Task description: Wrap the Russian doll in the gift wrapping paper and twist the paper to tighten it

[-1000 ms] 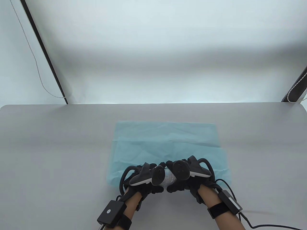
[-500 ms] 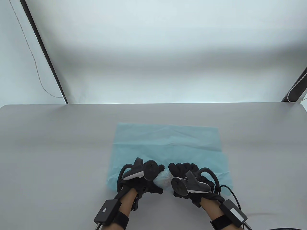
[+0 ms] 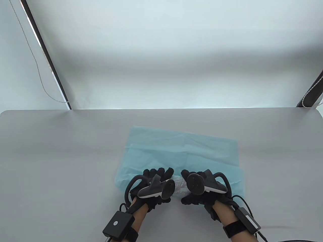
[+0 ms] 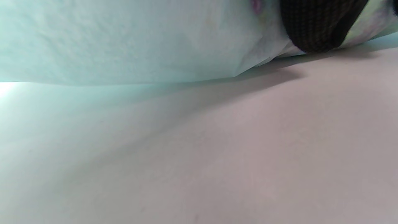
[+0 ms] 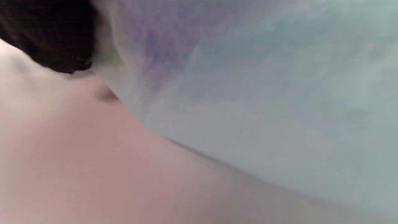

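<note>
**Both hands cradle the doll at the paper's near edge**

The Russian doll (image 3: 179, 187) lies on its side between the two hands, at the near edge of the pale blue wrapping paper (image 3: 181, 151), with a thin layer of that paper drawn over it; its print shows faintly through. The left hand (image 3: 154, 187) curls round one end, fingers over the top, and the right hand (image 3: 199, 189) curls round the other, so the paper is pinned against the doll. Most of the sheet lies flat on the grey table (image 3: 63, 151) beyond them, which I take as room to roll the doll away. The ends are not yet twisted.
</note>
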A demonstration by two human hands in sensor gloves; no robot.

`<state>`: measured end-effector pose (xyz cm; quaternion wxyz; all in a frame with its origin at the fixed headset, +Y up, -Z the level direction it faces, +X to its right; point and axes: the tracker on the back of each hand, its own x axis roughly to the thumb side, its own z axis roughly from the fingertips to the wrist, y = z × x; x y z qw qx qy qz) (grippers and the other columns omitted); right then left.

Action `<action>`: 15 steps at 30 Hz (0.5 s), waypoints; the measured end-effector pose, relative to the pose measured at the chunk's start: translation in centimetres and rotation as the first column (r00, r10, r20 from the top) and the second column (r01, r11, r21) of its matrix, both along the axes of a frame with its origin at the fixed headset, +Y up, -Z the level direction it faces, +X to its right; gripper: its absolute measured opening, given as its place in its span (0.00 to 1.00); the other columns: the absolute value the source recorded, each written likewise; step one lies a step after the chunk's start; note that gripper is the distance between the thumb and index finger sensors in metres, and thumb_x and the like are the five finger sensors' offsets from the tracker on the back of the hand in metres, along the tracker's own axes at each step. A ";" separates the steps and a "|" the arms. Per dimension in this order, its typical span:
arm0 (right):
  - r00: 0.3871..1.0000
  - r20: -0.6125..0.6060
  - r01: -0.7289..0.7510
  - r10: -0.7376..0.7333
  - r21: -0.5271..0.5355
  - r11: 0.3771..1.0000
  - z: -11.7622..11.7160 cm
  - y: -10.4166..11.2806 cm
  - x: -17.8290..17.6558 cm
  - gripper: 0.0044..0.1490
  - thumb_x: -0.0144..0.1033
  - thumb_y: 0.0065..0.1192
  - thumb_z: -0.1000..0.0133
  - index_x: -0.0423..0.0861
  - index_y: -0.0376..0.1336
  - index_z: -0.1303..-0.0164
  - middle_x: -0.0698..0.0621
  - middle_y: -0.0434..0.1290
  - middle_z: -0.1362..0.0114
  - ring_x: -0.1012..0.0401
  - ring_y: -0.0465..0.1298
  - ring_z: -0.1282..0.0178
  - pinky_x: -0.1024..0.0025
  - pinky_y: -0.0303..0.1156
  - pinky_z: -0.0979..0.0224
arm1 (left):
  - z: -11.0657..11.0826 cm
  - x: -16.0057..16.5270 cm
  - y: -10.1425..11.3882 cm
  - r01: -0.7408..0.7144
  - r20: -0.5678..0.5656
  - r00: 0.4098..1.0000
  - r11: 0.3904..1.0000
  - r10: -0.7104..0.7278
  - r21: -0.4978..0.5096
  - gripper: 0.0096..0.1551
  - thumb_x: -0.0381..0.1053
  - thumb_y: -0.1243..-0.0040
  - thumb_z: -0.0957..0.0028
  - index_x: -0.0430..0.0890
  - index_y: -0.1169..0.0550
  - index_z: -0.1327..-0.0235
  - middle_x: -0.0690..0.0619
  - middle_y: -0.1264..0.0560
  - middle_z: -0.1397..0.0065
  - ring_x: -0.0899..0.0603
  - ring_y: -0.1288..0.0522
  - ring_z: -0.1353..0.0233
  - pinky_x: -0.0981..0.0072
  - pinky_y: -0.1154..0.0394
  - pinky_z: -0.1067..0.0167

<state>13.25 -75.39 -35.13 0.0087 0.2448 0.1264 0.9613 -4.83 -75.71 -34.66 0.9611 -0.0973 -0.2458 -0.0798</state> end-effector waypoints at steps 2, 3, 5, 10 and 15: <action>1.000 -0.012 -0.004 0.004 0.010 1.000 0.1 -0.1 0.0 0.76 0.70 0.72 0.47 0.39 0.38 0.06 0.37 0.62 0.11 0.39 0.64 0.14 0.34 0.60 0.16 | -0.1 -0.3 0.0 -0.022 -0.001 1.000 1.000 0.022 -0.014 0.65 0.69 0.28 0.55 0.52 0.54 0.18 0.40 0.38 0.13 0.34 0.25 0.26 0.33 0.35 0.29; 1.000 -0.024 -0.015 0.016 0.033 0.999 0.2 -0.1 0.0 0.76 0.70 0.72 0.48 0.40 0.38 0.06 0.37 0.62 0.10 0.39 0.63 0.14 0.34 0.59 0.16 | -0.2 -0.6 0.0 -0.042 0.001 0.999 0.999 0.042 -0.030 0.66 0.70 0.28 0.56 0.53 0.54 0.17 0.40 0.36 0.14 0.34 0.23 0.29 0.34 0.33 0.31; 0.997 -0.037 -0.059 0.061 0.051 0.997 0.4 0.0 -0.3 0.77 0.71 0.71 0.48 0.40 0.37 0.05 0.34 0.59 0.09 0.38 0.61 0.13 0.33 0.58 0.16 | -0.4 -0.7 0.1 -0.059 0.005 0.998 0.996 0.060 -0.064 0.65 0.71 0.27 0.58 0.53 0.51 0.17 0.40 0.33 0.16 0.35 0.21 0.32 0.35 0.30 0.33; 0.977 -0.091 -0.180 0.195 0.151 0.972 1.4 0.5 -0.8 0.81 0.69 0.72 0.49 0.35 0.34 0.07 0.33 0.56 0.09 0.38 0.61 0.14 0.34 0.58 0.15 | -0.9 -1.5 0.0 -0.123 -0.026 0.992 0.967 0.120 -0.221 0.65 0.75 0.29 0.59 0.51 0.47 0.16 0.41 0.28 0.20 0.38 0.19 0.36 0.38 0.27 0.37; 0.983 -0.089 -0.149 0.164 0.152 0.977 1.4 0.4 -0.8 0.77 0.69 0.74 0.50 0.38 0.40 0.07 0.37 0.62 0.12 0.41 0.66 0.16 0.36 0.61 0.16 | -0.9 -2.2 -0.3 -0.155 -0.044 0.988 0.953 0.149 -0.261 0.65 0.75 0.31 0.58 0.53 0.50 0.16 0.44 0.31 0.17 0.38 0.23 0.30 0.36 0.31 0.32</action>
